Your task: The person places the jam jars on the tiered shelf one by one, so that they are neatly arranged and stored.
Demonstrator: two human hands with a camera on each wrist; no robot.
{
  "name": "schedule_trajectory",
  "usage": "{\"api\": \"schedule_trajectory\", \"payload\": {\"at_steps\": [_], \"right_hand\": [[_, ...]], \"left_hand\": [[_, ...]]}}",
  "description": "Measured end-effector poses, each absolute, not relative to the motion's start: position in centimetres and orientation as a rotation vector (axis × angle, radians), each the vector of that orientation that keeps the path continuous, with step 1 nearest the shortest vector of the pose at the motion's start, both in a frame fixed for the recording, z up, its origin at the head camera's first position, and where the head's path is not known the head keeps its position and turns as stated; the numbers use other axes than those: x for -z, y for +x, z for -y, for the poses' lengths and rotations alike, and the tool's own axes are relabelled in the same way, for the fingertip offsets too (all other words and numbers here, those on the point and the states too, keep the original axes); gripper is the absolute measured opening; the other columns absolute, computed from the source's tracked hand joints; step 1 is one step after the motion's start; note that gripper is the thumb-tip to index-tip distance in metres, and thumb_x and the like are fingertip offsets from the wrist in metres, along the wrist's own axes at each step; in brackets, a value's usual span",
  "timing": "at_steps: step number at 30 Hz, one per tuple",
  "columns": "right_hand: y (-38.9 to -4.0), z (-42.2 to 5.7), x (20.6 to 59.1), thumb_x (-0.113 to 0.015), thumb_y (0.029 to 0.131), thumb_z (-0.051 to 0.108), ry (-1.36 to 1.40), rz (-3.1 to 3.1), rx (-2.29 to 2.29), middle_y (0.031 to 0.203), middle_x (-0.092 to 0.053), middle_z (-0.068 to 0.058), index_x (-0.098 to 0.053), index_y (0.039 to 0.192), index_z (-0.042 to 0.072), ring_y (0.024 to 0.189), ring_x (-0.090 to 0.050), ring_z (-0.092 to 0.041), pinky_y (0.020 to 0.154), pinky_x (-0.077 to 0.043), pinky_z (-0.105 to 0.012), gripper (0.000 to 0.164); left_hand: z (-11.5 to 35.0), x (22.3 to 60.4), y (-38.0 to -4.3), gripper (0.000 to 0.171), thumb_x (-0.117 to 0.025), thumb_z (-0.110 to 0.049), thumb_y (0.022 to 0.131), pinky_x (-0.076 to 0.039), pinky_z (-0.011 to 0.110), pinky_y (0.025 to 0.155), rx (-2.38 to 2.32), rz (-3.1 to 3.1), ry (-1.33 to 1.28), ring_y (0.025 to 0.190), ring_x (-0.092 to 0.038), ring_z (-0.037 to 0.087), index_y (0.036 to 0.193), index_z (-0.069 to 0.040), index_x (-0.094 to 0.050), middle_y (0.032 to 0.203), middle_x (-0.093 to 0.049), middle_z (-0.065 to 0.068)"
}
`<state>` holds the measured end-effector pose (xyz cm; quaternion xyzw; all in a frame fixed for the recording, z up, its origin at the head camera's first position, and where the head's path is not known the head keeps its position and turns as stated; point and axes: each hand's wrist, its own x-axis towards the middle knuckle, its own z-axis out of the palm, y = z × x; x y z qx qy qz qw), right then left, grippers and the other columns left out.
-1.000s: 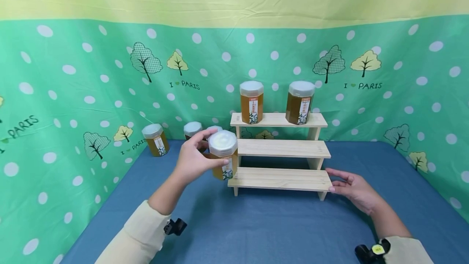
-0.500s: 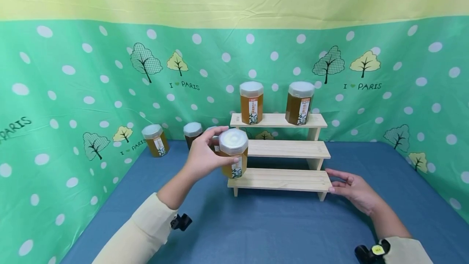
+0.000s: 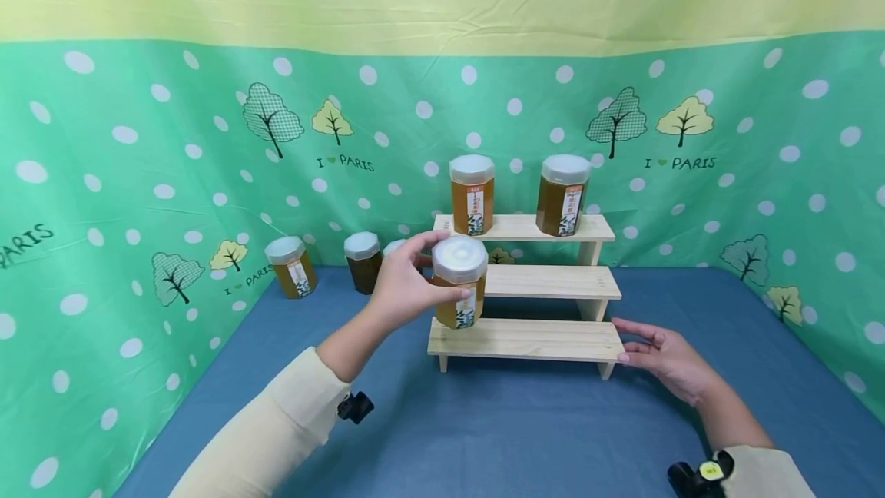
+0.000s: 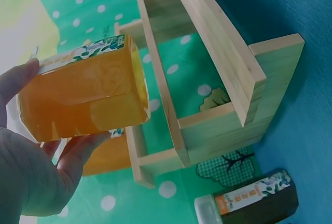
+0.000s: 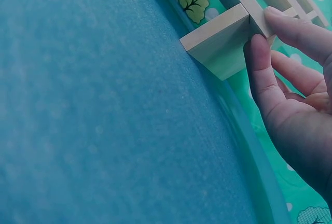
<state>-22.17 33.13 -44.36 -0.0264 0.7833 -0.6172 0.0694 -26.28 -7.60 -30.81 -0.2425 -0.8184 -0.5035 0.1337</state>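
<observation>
From my remote feed, left hand (image 3: 408, 287) has its grip clamped round a white-lidded, faceted amber jar (image 3: 459, 271), raised at the left side of the pale wooden three-tier stand (image 3: 553, 280). Right hand (image 3: 671, 360) pinches bottom tier's right end. I log two white-lidded jars, amber (image 3: 473, 202) and dark brown (image 3: 561, 202), up top.

Jar (image 3: 459, 283): one, clear, faceted; amber contents, white lid on, printed label down one side; near upright, held aloft in the left hand (image 3: 408, 279), seen in the head view against the left ends of the lower two shelves

Stand (image 3: 553, 280): one, pale bare wood, three stepped shelves; upright toward the blue-covered table's (image 3: 525, 429) rear edge; lowest shelf's right end held by the right hand (image 3: 667, 363)
</observation>
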Motion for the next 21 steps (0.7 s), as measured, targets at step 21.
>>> {"api": "schedule_trajectory", "payload": {"at_steps": [21], "right_hand": [[-22.2,-33.1,44.2,-0.073,0.088,0.012,-0.075,-2.361,1.849,0.118,-0.063,-0.015,-0.026,0.149,-0.009,0.096,-0.066,-0.015,0.082,-0.051,-0.025,0.080]], "left_hand": [[2.8,30.9,-27.1,0.079,-0.092,-0.023,0.067,-0.055,0.033,0.071,1.503,2.364,-0.738,0.098,-0.058,0.021,0.135,-0.013,-0.056,0.123,-0.060,-0.001]]}}
